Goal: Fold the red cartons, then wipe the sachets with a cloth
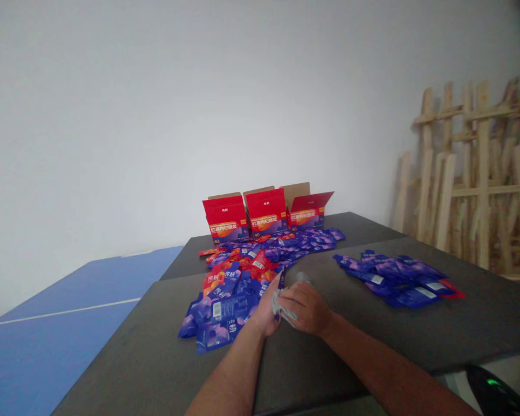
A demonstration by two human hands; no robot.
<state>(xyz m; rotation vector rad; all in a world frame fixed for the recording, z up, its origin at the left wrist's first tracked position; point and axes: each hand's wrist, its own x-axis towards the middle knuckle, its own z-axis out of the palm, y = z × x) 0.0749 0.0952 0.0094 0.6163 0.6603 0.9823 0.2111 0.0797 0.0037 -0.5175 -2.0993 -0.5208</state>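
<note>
Both my hands meet near the middle of the dark table. My right hand is closed over a crumpled grey-white thing that I cannot name, and my left hand presses against it from the left. A big heap of blue and red sachets spreads just left of and beyond my hands. A smaller pile of blue sachets lies to the right. Three open red cartons stand in a row at the far end of the heap.
A blue table-tennis table with a white line adjoins the dark table on the left. Wooden frames lean against the white wall at the right. A dark object with a green light sits at the bottom right.
</note>
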